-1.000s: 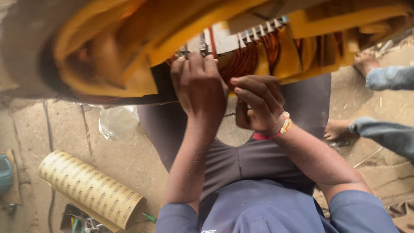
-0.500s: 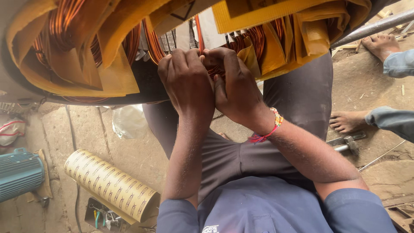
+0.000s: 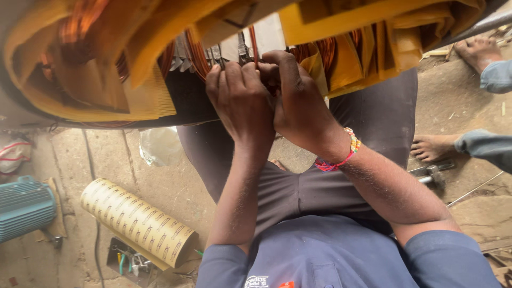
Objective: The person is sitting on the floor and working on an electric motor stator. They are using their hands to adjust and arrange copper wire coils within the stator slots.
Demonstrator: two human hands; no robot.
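Note:
A big motor stator [image 3: 106, 69] fills the top of the head view, with copper wire coils [image 3: 320, 50] and yellow insulating paper [image 3: 346, 16] sticking out of its slots. My left hand [image 3: 240, 101] and my right hand [image 3: 298, 101] are pressed together at the slot teeth, fingers curled around copper wire there. What exactly each finger pinches is hidden by the knuckles. A beaded bracelet [image 3: 341, 154] sits on my right wrist. My lap in dark trousers lies below the hands.
On the concrete floor to the left lie a roll of patterned cream paper [image 3: 138, 224], a clear plastic bottle [image 3: 160, 144], a teal electric motor [image 3: 24, 208] and pliers [image 3: 125, 261]. Another person's bare feet [image 3: 434, 146] and a hammer [image 3: 432, 173] are at right.
The view has shifted so the stator sits more to the left. My two hands have come together from slightly apart and now work at one spot on the copper wire.

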